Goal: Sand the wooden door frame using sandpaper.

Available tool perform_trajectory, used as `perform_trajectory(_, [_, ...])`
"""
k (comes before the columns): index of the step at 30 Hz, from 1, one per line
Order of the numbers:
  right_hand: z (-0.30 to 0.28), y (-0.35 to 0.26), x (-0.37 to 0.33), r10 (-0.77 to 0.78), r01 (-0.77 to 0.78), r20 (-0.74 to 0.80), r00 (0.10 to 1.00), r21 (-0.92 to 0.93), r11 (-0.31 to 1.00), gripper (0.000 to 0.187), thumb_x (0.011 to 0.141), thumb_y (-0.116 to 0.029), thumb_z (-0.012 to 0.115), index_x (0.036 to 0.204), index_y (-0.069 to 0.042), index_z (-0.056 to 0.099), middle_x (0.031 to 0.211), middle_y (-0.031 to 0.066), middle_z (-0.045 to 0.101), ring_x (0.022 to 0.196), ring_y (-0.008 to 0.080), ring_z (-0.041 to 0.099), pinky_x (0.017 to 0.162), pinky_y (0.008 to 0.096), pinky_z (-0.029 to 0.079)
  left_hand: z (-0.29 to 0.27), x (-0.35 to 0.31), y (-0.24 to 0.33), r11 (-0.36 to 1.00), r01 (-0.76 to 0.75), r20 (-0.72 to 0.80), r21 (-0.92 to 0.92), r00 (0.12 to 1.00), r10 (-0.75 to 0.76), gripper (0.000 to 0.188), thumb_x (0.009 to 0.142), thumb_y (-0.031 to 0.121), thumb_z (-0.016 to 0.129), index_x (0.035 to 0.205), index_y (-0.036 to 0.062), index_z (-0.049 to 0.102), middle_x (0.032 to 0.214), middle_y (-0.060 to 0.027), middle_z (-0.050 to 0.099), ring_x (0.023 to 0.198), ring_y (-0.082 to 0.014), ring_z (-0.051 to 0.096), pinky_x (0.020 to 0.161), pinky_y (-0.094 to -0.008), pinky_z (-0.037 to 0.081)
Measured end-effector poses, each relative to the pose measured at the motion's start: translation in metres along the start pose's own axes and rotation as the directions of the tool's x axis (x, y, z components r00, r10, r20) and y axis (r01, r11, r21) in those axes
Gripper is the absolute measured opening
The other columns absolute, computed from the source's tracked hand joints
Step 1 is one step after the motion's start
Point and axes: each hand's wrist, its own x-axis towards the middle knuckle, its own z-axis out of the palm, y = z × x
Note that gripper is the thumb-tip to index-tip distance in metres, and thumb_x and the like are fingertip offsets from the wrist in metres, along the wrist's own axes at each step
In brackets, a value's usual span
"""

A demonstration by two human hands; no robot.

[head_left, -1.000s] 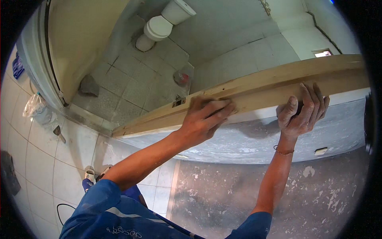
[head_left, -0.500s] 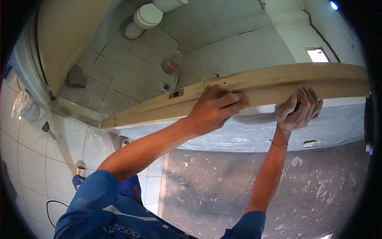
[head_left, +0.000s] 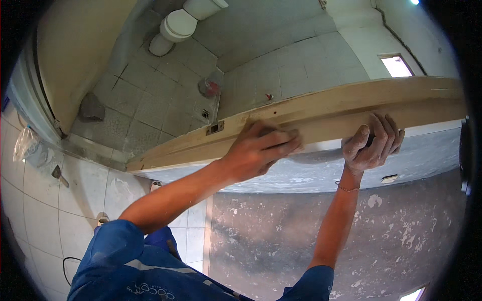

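L hand (head_left: 258, 150) is working up against the wooden frame (head_left: 321, 120), fingers bending inward, tips showing blurred; can't tell if it's gripping anything. R hand (head_left: 369, 145) is resting on the same timber further right, fingers half-curling over it, thumb standing apart, no obj. showing in the gap; prob. it's bracing the body, giving the L hand free play. Frame's running right across the view, btwn the bathroom floor (head_left: 143, 98) and the grey wall (head_left: 296, 175), w/ a white strip (head_left: 324, 146) edging its near side. It's looking pale tan, w/ a stepped ridge running lengthwise, brownish marks showing nr the L fingers, and a metal latch plate (head_left: 215, 128) sitting in it, prob. for a door catch.
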Motion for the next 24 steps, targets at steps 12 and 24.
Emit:
perform_trajectory(12, [0.0, 0.002, -0.002, 0.001, -0.001, 0.008, 1.0, -0.009, 1.0, 0.032, 0.096, -0.041, 0.045, 0.092, -0.017, 0.065, 0.086, 0.0013, 0.067, 0.096, 0.0234, 0.065, 0.107, 0.0526, 0.034, -0.008, -0.026, -0.003, 0.993, 0.094, -0.002, 0.064, 0.996, -0.094, 0.044, 0.074, 0.007, 0.078, 0.116, 0.0145, 0.069, 0.115, 0.0021, 0.066, 0.096, -0.0195, 0.06, 0.088, -0.0386, 0.042])
perform_trajectory(24, [-0.001, 0.001, 0.0, -0.001, 0.001, 0.009, 1.0, 0.003, 1.0, 0.03, 0.096, -0.039, 0.047, 0.092, -0.016, 0.066, 0.088, 0.0008, 0.067, 0.098, 0.0229, 0.064, 0.106, 0.0518, 0.034, 0.01, -0.029, 0.001, 0.986, 0.14, -0.129, 0.087, 0.983, -0.129, 0.042, 0.076, 0.005, 0.077, 0.117, 0.0124, 0.069, 0.102, 0.0, 0.067, 0.084, -0.0204, 0.056, 0.079, -0.0363, 0.039])
